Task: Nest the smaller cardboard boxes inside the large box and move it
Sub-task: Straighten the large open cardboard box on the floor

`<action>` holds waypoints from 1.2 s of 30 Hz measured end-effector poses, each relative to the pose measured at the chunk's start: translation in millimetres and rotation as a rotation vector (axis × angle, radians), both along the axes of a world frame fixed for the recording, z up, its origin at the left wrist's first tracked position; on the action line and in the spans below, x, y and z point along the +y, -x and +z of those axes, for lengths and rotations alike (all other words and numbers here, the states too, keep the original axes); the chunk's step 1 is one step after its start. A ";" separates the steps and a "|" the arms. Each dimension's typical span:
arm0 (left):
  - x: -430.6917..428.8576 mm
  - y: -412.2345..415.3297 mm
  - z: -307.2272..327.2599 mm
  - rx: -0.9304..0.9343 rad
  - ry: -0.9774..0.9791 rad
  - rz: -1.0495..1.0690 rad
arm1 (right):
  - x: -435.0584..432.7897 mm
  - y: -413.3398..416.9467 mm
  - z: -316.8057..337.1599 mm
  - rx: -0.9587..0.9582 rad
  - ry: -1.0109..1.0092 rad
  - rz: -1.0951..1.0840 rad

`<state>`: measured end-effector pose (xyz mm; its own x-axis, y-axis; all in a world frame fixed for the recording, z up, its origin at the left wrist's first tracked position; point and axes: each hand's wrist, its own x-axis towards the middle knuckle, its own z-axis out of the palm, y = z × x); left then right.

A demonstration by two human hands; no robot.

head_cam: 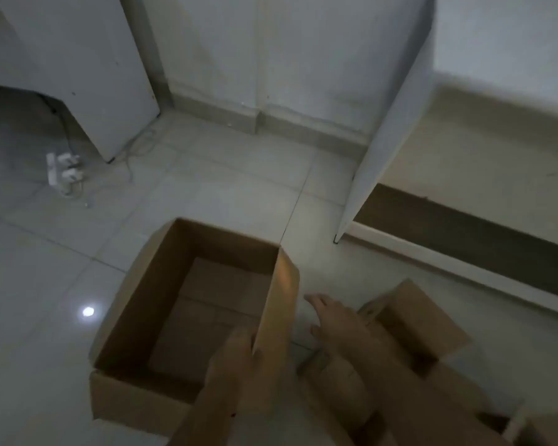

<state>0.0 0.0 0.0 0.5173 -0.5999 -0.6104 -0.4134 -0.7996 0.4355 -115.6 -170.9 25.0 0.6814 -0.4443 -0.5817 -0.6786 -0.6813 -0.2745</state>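
Note:
The large cardboard box (149,304) stands open on the tiled floor in the lower middle, and nothing shows inside it. My left hand (239,355) grips its upright right flap near the front corner. My right hand (335,320) hovers with fingers spread just right of that flap, above the floor and apart from the box. A smaller open cardboard box (413,320) lies on the floor behind my right forearm. Another small box (335,375) sits beneath the forearm, partly hidden.
A white power strip (62,170) with plugs and cables lies on the floor at the left. White furniture panels (387,133) stand at the right and back left (110,91). A further cardboard corner (548,426) shows at the bottom right edge.

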 end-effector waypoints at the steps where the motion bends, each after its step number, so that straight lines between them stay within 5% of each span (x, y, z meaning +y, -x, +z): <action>1: 0.1 -0.1 -19.5 0.008 -0.017 -0.005 | -0.5 -8.3 -17.2 0.013 0.013 0.032; 7: 3.2 -1.9 -102.2 -0.009 -0.097 -0.005 | -4.2 -59.4 -99.1 -0.014 0.258 0.276; 13: 6.4 3.8 -112.2 -0.054 0.009 -0.058 | -19.0 -95.2 -122.4 0.026 0.466 0.536; 36: 91.9 -78.3 -106.4 -0.174 -0.056 -0.335 | 71.5 -115.8 -125.3 0.095 0.526 0.438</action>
